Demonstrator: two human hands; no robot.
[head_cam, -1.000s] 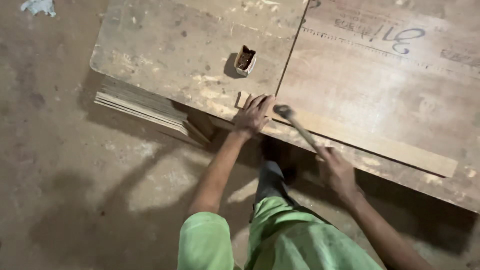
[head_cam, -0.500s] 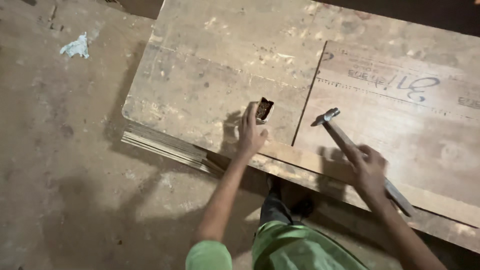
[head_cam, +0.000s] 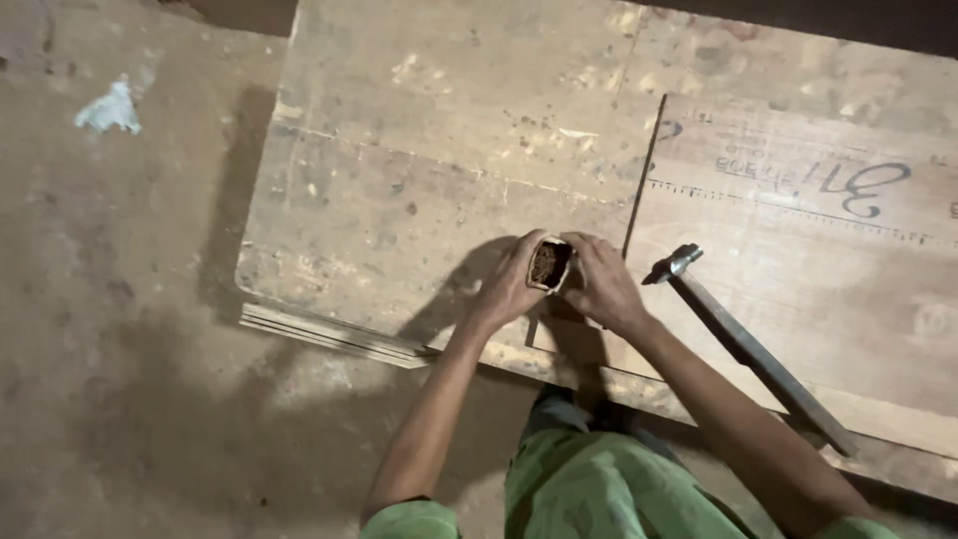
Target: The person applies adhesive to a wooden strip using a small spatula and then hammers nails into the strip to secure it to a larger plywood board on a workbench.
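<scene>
A broad, scuffed sheet of brown plywood (head_cam: 419,190) lay on the dusty floor, with a smaller marked plywood panel (head_cam: 798,289) resting over its right part; dark handwritten marks and a ruled line ran along that panel's upper edge. Both forearms reached forward from the green-clad knees and met near the sheet's front edge. The left hand (head_cam: 507,289) and the right hand (head_cam: 599,284) were brought together, fingers curled around a small open cardboard box (head_cam: 549,264) with dark contents, held between them just above the wood. A metal-headed hammer (head_cam: 743,344) lay just right of the right hand, untouched. A crumpled pale scrap (head_cam: 110,110) sat on the floor, well apart.
</scene>
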